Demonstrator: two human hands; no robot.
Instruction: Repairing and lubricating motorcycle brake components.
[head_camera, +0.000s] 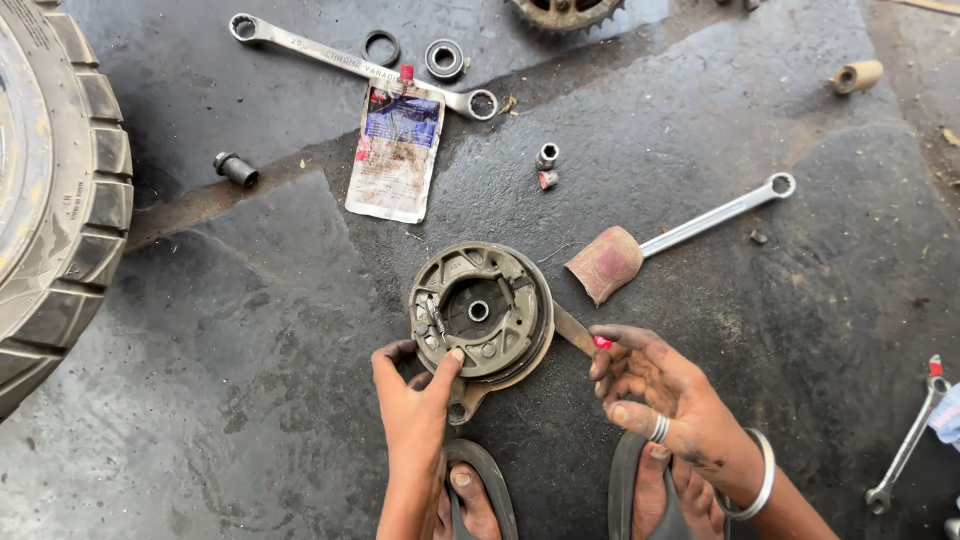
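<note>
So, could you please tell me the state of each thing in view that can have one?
Brake plate: flat on floor, shoes fitted, steadied by left hand.
Right hand: pinching a small red-tipped part.
Sachet: lying flat, smeared.
Sandpaper: curled.
Tyre: lying at the left.

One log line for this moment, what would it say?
left hand: steadies brake drum plate on floor | right hand: pinches red-tipped thin tool at plate's edge | nearby: sandpaper piece, spanner
</note>
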